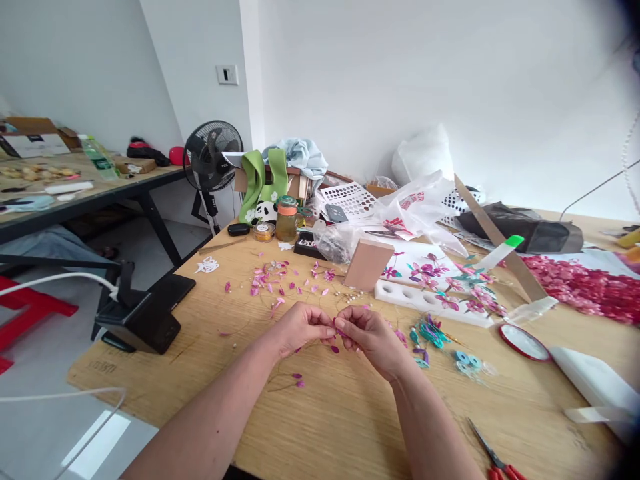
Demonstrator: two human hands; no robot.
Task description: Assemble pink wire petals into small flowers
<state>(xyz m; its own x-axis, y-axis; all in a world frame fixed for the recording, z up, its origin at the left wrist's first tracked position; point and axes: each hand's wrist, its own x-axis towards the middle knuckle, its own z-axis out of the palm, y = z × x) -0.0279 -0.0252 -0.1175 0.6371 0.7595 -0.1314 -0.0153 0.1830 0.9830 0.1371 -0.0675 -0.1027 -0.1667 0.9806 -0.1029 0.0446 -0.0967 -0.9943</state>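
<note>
My left hand [300, 327] and my right hand [370, 337] meet over the middle of the wooden table [325, 413], fingertips pinched together on a small purple petal piece [340, 331] with a thin wire stem. Both hands are closed in a pinch. Loose pink and purple petals [280, 280] lie scattered just beyond my hands. A few more purple petals on wire [299, 381] rest under my left forearm. Teal and purple curled pieces [430, 331] lie right of my right hand.
A white foam block with flower sprigs [430, 297], a brown card box [367, 265], jars [287, 219], plastic bags [415, 203], a pile of red petals [585, 283], a red-rimmed lid [523, 341], scissors [493, 457], a phone on a stand [145, 320] and a fan [213, 160].
</note>
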